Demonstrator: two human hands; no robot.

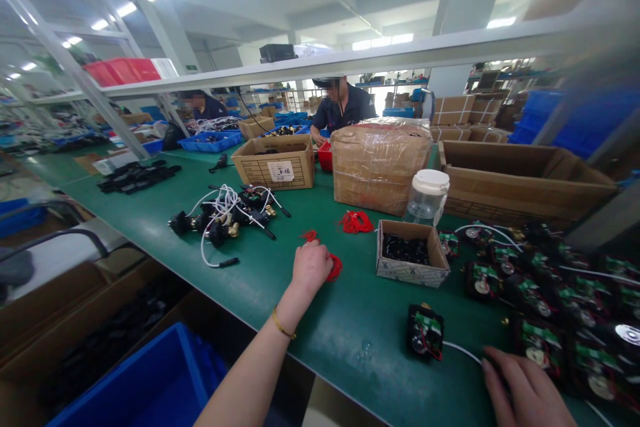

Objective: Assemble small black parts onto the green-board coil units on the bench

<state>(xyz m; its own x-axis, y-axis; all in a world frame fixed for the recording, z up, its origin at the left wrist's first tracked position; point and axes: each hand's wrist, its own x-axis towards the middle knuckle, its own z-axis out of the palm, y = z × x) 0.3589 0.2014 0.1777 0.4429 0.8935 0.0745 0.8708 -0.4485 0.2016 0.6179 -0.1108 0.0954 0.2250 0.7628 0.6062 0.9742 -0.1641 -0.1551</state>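
Easily tangled: thin red wires under one hand, a white cable at the other

Nearest, the person's right hand (523, 387) lies low with its fingers loosely extended, the tips at the end of a white cable (463, 351); whether they pinch it cannot be told. That cable leads to a black housing (425, 333) lying open-side up on the green bench (350, 353), its circuit board exposed. A sharp tug could drag the housing or strain the joint where the cable enters, and a knuckle swung outward could knock the crowded open units (540, 293) just beside the hand.

Below the bench edge, at the left, sits a blue bin (150, 373); strands swept over that edge might drop out of easy reach.

Farther in, the left hand (313, 263) bends down over a bundle of red wires (335, 268), which shows on both sides of it. Its fingertips are hidden, so its grip cannot be judged. Lifting in haste could pull several strands at once and knot the rest.

Just beyond lie a second red bundle (356, 221) and a small carton (410, 273) of black parts. A sleeveless forearm reaching across could scatter the one or tip the other. Behind the carton, a lidded jar (427, 193) stands upright, likely to topple if bumped.
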